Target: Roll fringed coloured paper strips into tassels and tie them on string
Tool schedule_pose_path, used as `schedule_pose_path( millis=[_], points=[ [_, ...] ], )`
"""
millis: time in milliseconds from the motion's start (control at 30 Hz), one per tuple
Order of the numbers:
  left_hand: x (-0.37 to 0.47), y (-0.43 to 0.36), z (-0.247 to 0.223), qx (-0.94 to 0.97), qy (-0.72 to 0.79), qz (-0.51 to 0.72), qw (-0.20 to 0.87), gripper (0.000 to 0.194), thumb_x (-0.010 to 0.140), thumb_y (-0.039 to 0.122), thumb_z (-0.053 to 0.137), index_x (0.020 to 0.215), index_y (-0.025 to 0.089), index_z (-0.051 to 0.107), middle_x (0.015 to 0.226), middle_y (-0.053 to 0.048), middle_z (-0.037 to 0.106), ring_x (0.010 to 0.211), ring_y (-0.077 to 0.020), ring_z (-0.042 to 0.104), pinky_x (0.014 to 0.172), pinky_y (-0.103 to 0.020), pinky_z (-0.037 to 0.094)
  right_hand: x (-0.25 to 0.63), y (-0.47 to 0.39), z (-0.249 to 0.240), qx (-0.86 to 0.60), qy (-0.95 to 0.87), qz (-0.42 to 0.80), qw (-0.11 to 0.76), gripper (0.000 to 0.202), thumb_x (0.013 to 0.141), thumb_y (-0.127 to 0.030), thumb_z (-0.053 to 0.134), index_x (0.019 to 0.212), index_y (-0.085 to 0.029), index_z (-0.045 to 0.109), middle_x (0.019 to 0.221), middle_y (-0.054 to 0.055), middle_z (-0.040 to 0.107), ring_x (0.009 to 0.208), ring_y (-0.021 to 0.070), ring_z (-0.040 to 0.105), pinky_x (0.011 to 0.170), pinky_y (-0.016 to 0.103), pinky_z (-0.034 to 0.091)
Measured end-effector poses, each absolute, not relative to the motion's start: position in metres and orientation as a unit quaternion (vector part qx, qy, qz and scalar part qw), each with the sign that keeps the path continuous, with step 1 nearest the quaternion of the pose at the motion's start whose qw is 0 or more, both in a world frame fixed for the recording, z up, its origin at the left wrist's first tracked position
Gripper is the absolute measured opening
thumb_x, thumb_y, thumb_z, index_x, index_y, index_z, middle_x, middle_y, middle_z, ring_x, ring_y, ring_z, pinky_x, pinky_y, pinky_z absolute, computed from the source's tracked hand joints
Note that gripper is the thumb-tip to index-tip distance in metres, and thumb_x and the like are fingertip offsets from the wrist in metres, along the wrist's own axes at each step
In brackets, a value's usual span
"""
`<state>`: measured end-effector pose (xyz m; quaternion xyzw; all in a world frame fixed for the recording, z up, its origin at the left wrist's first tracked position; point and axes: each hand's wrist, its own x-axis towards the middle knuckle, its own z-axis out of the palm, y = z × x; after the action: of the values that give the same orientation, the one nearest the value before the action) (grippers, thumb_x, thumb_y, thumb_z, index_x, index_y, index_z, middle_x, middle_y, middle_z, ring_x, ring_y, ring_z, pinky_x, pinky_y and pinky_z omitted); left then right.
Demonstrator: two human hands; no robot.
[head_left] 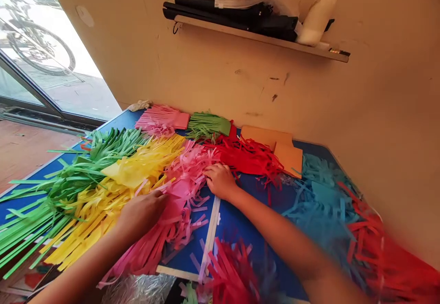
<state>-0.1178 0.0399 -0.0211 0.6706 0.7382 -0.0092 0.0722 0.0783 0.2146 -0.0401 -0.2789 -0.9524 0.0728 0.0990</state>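
A bundle of pink fringed paper [175, 198] lies between my two hands on the blue table. My left hand [146, 207] is closed at its left edge, beside the yellow fringed paper [134, 171]; most of its fingers are hidden from above. On the bundle's upper right side, my right hand [220, 181] has its fingers curled together on the pink strips. Green fringed paper [82, 175] spreads at the far left. Red fringed paper [247, 155] lies just beyond my right hand.
On the blue table [240, 217] are also lighter pink [165, 118] and green stacks [209, 125], orange sheets [288, 155] and blue fringes [323, 194]. More red fringe [388, 249] hangs at right. A wall shelf [261, 35] carries a bottle [318, 15]. A glass door stands left.
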Motion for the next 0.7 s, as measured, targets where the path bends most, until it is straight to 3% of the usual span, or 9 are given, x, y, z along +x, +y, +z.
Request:
schedule_pose_path(
  millis=[133,233,333,467,567,700],
  points=[
    [-0.112,0.041,-0.005,0.682,0.725,-0.080,0.052,0.028,0.086,0.015,0.047,0.071,0.017,0.070,0.074,-0.012,0.073,0.080,-0.0304,0.069,0.082,-0.047,0.044,0.075,0.210,-0.039,-0.344,-0.929,0.061,0.120,0.028,0.094,-0.022,0.047,0.111,-0.019,0.069,0.122,0.010,0.066,0.111,0.0247,0.053,0.091,0.040,0.036],
    [-0.105,0.042,0.006,0.696,0.712,-0.084,0.033,0.023,0.088,0.024,0.052,0.075,0.022,0.072,0.082,-0.009,0.074,0.088,-0.0309,0.067,0.083,-0.048,0.041,0.076,0.207,-0.031,-0.359,-0.923,0.059,0.127,0.026,0.094,-0.024,0.049,0.110,-0.019,0.069,0.121,0.009,0.066,0.109,0.0250,0.053,0.089,0.040,0.037],
    [-0.108,0.038,0.012,0.721,0.689,-0.074,0.012,0.023,0.087,0.019,0.052,0.074,0.022,0.071,0.086,-0.007,0.072,0.091,-0.0278,0.064,0.081,-0.043,0.038,0.083,0.201,-0.022,-0.349,-0.921,0.051,0.166,0.026,0.096,-0.027,0.049,0.113,-0.020,0.067,0.131,0.009,0.061,0.119,0.0253,0.049,0.095,0.041,0.033],
    [-0.120,0.031,0.013,0.762,0.639,-0.046,0.097,0.027,0.088,0.027,0.056,0.064,0.023,0.069,0.070,-0.001,0.071,0.075,-0.0193,0.063,0.078,-0.037,0.036,0.083,0.182,-0.020,-0.197,-0.955,0.108,0.193,0.020,0.097,-0.029,0.052,0.103,-0.020,0.069,0.116,0.005,0.069,0.110,0.0200,0.055,0.094,0.037,0.032],
    [-0.119,0.036,0.010,0.734,0.675,-0.058,0.038,0.043,0.095,0.035,0.048,0.058,0.021,0.067,0.056,-0.002,0.066,0.057,-0.0186,0.060,0.074,-0.039,0.037,0.071,0.170,-0.027,-0.130,-0.969,0.150,0.143,0.015,0.095,-0.025,0.056,0.099,-0.020,0.070,0.105,0.003,0.073,0.101,0.0179,0.060,0.086,0.034,0.035],
    [-0.101,0.050,-0.004,0.747,0.662,-0.017,-0.064,0.024,0.093,0.020,0.051,0.085,0.020,0.073,0.080,-0.007,0.073,0.079,-0.0254,0.064,0.077,-0.041,0.039,0.063,0.169,-0.032,-0.184,-0.960,0.155,0.142,0.016,0.094,-0.026,0.058,0.101,-0.018,0.070,0.107,0.004,0.073,0.101,0.0198,0.062,0.084,0.034,0.036]
  ],
)
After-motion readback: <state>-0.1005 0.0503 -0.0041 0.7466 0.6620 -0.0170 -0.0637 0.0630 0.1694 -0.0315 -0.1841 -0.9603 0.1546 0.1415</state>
